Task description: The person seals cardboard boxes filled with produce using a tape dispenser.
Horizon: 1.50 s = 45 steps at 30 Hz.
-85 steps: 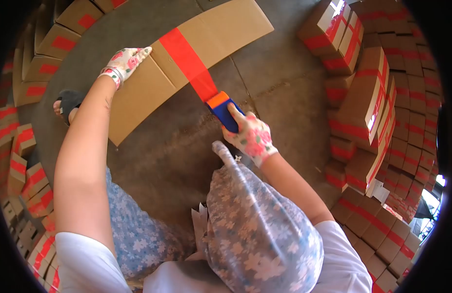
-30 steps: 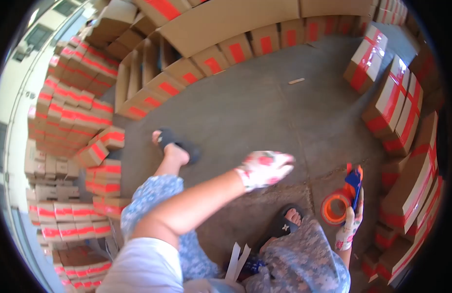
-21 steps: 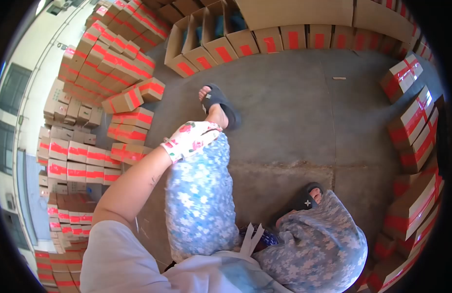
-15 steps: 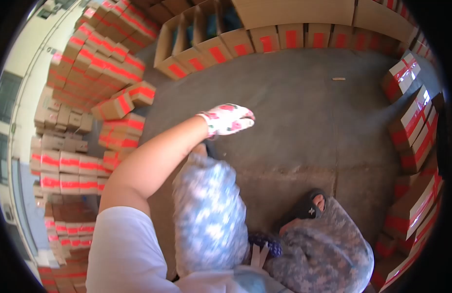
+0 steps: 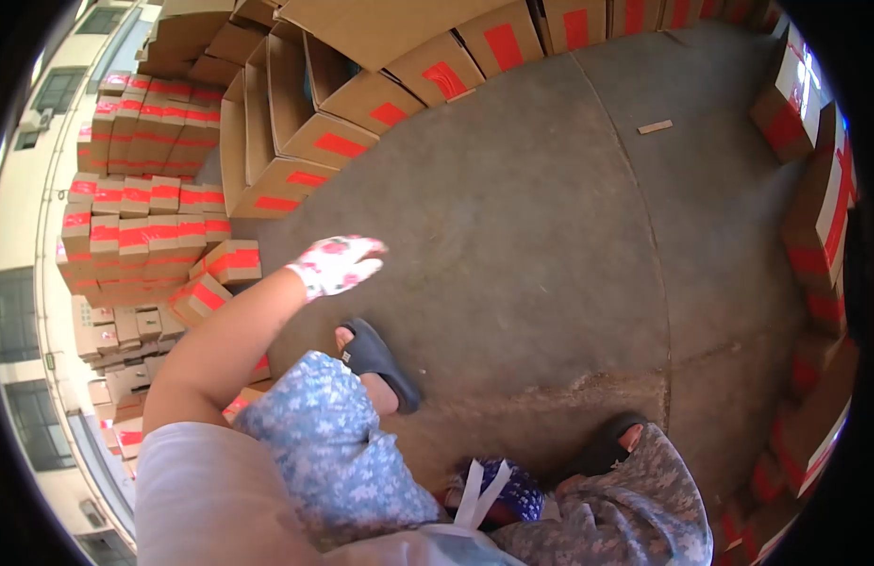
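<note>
- Basically, you've got the grey concrete floor (image 5: 512,236) spreading from your feet to the box edges, and that stretch is your open room for moving.
- Row of brown open-top cardboard boxes with red tape patches (image 5: 314,132) curves along the far side, just past your glove as you see it. Packed wall to wall, probably so they prop each other up; tops visibly open at the left end.
- Stacked brown cartons with red tape bands (image 5: 135,241) edge your left, likely piled to save floor.
- Red-taped brown cartons (image 5: 819,226) edge your right.
- Broad brown cardboard panel (image 5: 390,24) reaches over part of the row.
- Your left hand (image 5: 338,266), in a white glove with pink flowers, hangs over the floor: fingers together, thumb apart, nothing gripped. Maybe held out for balance.
- Your right hand's out of view, so can't tell its fingers.
- Small tan strip (image 5: 656,127) lies near the row; watch your step.
</note>
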Each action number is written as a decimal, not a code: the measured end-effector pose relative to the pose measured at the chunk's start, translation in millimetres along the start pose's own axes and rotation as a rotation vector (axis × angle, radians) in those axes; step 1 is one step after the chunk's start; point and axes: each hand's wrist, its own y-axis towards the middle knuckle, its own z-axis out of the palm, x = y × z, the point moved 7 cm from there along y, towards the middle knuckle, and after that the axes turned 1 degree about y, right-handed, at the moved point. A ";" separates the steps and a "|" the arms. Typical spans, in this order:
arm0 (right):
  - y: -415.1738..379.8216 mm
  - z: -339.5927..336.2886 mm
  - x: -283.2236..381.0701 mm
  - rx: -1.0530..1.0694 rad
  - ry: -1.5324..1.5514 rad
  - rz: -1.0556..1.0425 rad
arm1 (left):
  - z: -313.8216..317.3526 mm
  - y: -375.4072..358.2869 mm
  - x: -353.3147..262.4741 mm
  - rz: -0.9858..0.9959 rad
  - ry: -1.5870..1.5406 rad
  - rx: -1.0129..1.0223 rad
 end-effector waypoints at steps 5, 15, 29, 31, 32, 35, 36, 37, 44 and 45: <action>-22.6 40.4 -2.7 -0.014 0.043 0.030 | -32.6 -52.3 143.3 -0.353 0.163 -0.144; -76.6 145.1 83.9 -0.137 -0.109 -0.122 | -95.7 53.4 364.5 -0.687 -0.247 -0.749; -111.2 307.9 298.3 -0.090 -0.479 -0.370 | -27.8 56.0 418.2 -0.502 -0.498 -0.540; -122.8 307.4 308.8 -0.084 -0.488 -0.379 | 2.1 29.8 407.6 -0.456 -0.402 -0.607; -126.6 303.7 310.1 -0.077 -0.487 -0.376 | 26.1 20.5 407.8 -0.438 -0.376 -0.628; -134.1 279.0 299.2 -0.065 -0.464 -0.340 | 95.5 -29.4 392.1 -0.423 -0.257 -0.665; -139.1 264.2 290.9 -0.069 -0.452 -0.318 | 119.6 -47.3 384.1 -0.436 -0.216 -0.572; -140.1 251.2 276.6 -0.085 -0.440 -0.303 | 144.9 -52.2 377.4 -0.440 -0.184 -0.501; -169.8 143.3 229.1 -0.096 -0.315 -0.191 | 304.6 -206.8 288.0 -0.505 -0.272 -0.336; -172.1 130.5 225.2 -0.095 -0.297 -0.182 | 320.7 -227.8 268.6 -0.478 -0.266 -0.346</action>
